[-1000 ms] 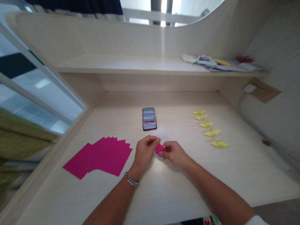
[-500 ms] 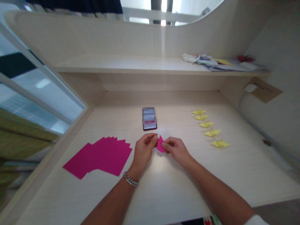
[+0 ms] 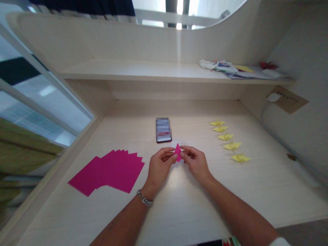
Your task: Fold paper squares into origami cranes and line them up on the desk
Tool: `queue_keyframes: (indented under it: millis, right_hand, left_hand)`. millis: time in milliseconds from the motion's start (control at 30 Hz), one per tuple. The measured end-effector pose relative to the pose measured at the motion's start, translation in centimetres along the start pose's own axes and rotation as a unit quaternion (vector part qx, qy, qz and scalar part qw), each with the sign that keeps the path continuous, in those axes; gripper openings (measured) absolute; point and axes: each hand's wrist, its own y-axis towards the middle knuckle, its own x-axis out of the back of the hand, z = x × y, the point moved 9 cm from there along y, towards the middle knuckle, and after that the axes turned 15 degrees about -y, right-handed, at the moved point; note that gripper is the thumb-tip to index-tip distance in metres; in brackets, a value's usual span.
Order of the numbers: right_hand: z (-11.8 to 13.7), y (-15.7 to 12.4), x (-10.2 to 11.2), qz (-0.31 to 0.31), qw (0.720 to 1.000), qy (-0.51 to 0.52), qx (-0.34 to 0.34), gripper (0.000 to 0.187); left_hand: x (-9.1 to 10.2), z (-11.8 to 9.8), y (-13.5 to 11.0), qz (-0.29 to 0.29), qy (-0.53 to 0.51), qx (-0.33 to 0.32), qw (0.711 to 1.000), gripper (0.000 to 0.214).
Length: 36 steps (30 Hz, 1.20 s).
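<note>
Two hands are sharing one folded pink paper (image 3: 177, 149), which is sitting just nearer the person than the phone (image 3: 163, 130) and a little to its right. Left hand (image 3: 159, 165) is pinching the paper's left side, its grip nearly closed, with the thumb lying on the face. Right hand (image 3: 196, 160) is pinching the right side in the same way, its grip also drawn in tight on the paper.

Compared with half a second earlier, the paper is pointing its tip more squarely away from the person and is lying slightly closer to the phone. The left thumb, at the edge then, is now pressing on the face, so both thumbs are meeting near the middle. The phone is staying put on the surface (image 3: 128, 116).

Several pink sheets (image 3: 120, 171) are lying fanned out, left of the phone and nearer the person. Five yellow folds (image 3: 240, 158) are forming a slanting row right of the phone. Beyond the phone, the shelf (image 3: 128, 70) is carrying loose papers (image 3: 228, 66) toward its right end.
</note>
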Motion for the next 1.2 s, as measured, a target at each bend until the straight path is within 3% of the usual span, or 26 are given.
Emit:
queue_keyframes:
  millis: [933, 1200]
  right_hand:
    - [2.0, -0.7, 0.3, -0.015, 0.995, -0.065, 0.075, 0.031]
    - [0.5, -0.2, -0.3, 0.007, 1.0, 0.01, 0.024, 0.026]
  left_hand:
    - [0.3, -0.4, 0.0, -0.016, 0.01, -0.013, 1.0, 0.031]
    - [0.3, -0.6, 0.0, -0.02, 0.014, -0.021, 0.999, 0.027]
